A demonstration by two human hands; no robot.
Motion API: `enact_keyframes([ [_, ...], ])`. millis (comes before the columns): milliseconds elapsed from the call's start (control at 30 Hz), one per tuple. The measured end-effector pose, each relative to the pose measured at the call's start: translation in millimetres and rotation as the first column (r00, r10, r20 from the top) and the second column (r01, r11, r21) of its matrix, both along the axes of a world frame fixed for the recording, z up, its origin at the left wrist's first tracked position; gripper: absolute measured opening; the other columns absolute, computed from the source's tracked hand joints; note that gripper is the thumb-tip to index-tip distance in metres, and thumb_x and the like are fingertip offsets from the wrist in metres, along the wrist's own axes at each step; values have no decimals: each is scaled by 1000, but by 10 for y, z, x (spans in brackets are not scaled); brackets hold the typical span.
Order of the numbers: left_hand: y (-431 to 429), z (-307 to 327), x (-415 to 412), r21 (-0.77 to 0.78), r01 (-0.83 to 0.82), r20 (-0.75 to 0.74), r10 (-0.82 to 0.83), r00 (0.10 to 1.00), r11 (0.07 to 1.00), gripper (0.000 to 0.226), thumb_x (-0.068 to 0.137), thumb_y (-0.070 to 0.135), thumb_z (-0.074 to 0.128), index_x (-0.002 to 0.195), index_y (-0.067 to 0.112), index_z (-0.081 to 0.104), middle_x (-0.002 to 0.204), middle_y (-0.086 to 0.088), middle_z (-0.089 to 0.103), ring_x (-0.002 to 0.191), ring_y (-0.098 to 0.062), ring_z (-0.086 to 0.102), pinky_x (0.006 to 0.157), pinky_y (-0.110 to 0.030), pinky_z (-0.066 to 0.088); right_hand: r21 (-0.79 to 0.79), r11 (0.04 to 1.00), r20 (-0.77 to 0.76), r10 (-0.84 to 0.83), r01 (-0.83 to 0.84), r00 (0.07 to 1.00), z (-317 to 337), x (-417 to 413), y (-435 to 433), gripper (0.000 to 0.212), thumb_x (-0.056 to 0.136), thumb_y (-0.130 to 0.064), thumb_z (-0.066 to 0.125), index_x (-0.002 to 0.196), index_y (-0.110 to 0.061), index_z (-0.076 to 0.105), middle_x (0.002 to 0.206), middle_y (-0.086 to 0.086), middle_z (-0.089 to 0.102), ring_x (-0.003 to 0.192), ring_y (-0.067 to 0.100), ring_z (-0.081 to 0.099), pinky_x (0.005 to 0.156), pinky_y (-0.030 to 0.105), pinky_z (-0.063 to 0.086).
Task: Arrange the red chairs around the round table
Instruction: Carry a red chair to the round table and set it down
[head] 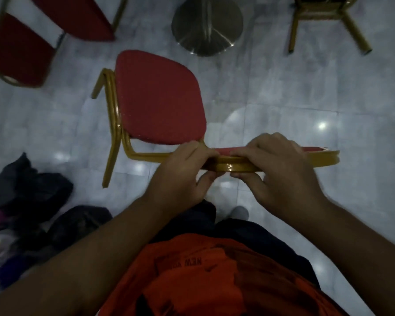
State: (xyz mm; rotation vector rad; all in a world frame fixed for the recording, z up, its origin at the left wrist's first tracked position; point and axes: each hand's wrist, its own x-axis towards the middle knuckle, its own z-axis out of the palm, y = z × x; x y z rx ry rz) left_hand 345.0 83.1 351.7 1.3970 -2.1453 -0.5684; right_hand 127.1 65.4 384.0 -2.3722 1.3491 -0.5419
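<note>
A red chair with a gold metal frame stands right in front of me, its seat pointing away toward the table. My left hand and my right hand both grip the top rail of its backrest, side by side. The round metal base of the table sits on the floor just beyond the seat; the tabletop is out of view. Another red chair stands at the top left, and the gold legs of a third chair show at the top right.
A pile of dark clothes or bags lies on the floor at my lower left. The floor is glossy grey tile. My own orange shirt and dark trousers fill the bottom of the view.
</note>
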Motion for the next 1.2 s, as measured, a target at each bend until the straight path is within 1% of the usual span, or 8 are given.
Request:
enact_keyframes([
  [233, 495, 209, 545, 74, -298, 12, 298, 954, 952, 26, 94, 22, 55, 114, 6, 60, 107, -7, 58, 98, -13, 53, 90, -10, 40, -94, 989, -84, 106, -114, 991, 203, 850, 190, 26, 86, -33, 70, 111, -24, 69, 97, -1, 59, 89, 24, 55, 70, 37, 37],
  [500, 830, 437, 1072, 149, -414, 123, 399, 909, 898, 30, 98, 38, 58, 121, 19, 55, 113, 4, 56, 100, -10, 54, 89, -38, 52, -69, 963, -146, 248, -260, 958, 396, 1108, 381, 50, 95, -47, 50, 139, -23, 52, 117, -3, 62, 102, 20, 57, 82, 39, 47],
  [633, 925, 709, 897, -113, -408, 116, 420, 900, 906, 48, 89, 44, 70, 126, 14, 61, 120, 0, 63, 111, -15, 58, 97, -34, 49, -19, 984, -132, 170, -175, 976, 333, 699, 413, 52, 96, -55, 45, 141, -29, 48, 125, -6, 59, 113, 16, 53, 95, 38, 38],
  [733, 869, 873, 664, -170, -310, 143, 335, 931, 935, 55, 89, 51, 70, 129, 14, 63, 125, -1, 66, 120, -17, 58, 105, -36, 46, 2, 994, -91, 105, -105, 990, 240, 482, 413, 51, 96, -55, 44, 137, -26, 52, 121, -4, 61, 111, 18, 52, 96, 40, 37],
  [833, 770, 867, 517, -75, -232, 241, 243, 940, 970, 57, 90, 62, 62, 131, 22, 62, 125, 5, 66, 116, -15, 59, 100, -41, 48, -13, 998, -76, 60, -61, 995, 173, 434, 376, 42, 96, -48, 45, 127, -23, 57, 109, -1, 63, 99, 20, 53, 86, 39, 39],
  [933, 707, 854, 517, -66, -239, 286, 248, 925, 969, 40, 92, 59, 57, 115, 27, 64, 106, 9, 65, 95, -12, 56, 83, -39, 50, -18, 998, -35, 66, -66, 997, 173, 503, 385, 40, 96, -46, 46, 124, -22, 60, 103, -1, 63, 92, 20, 54, 82, 38, 38],
  [1033, 720, 901, 614, -116, -324, 277, 343, 897, 939, 33, 87, 59, 60, 96, 27, 61, 88, 11, 57, 80, -12, 51, 71, -37, 47, -4, 988, 20, 153, -153, 988, 203, 626, 412, 41, 97, -43, 49, 131, -22, 58, 111, -3, 65, 99, 18, 57, 89, 36, 40],
  [1200, 825, 858, 753, -140, -308, 315, 337, 887, 941, 39, 84, 60, 64, 99, 24, 60, 90, 9, 58, 81, -16, 54, 74, -42, 48, -32, 943, 155, 331, -330, 931, 318, 809, 386, 50, 97, -36, 54, 142, -16, 51, 133, -12, 57, 121, -1, 50, 105, 10, 34],
])
